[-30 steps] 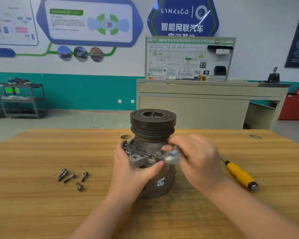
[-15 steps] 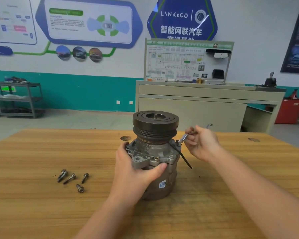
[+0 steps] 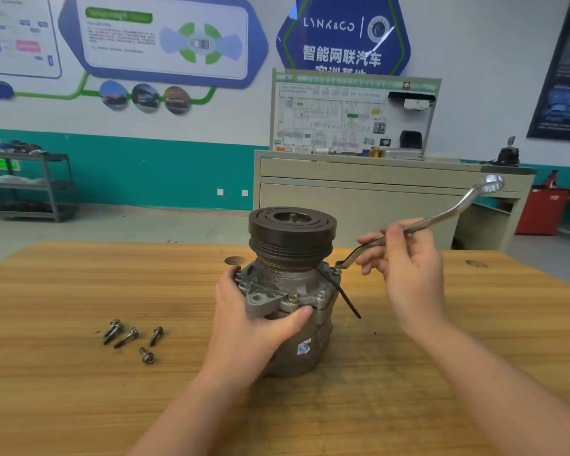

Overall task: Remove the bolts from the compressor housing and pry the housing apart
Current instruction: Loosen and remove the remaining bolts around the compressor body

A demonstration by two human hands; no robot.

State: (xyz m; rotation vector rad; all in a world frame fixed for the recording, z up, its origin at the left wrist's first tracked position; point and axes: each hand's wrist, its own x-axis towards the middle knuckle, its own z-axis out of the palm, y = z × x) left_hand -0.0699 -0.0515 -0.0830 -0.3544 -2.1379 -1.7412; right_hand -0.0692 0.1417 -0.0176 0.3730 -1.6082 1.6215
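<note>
The grey compressor (image 3: 293,291) stands upright on the wooden table (image 3: 79,373), its dark pulley (image 3: 292,230) on top. My left hand (image 3: 254,327) grips the housing from the left, thumb across its front flange. My right hand (image 3: 405,258) holds a silver ring wrench (image 3: 441,217) by the middle of its shaft. The wrench's lower end sits on a bolt (image 3: 336,269) at the housing's right flange; its free end points up and right. A black strap (image 3: 343,294) hangs down the right side. Several loose bolts (image 3: 130,337) lie on the table to the left.
A beige cabinet (image 3: 359,195) with a wiring display board (image 3: 352,116) stands behind the table. A grey shelf rack (image 3: 27,185) is at the far left and a red cabinet (image 3: 543,212) at the far right.
My right hand moved from the front of the housing to its right side and set the wrench on the right flange bolt. The wrench handle has swung out to the right. The yellow-handled screwdriver is out of view.
</note>
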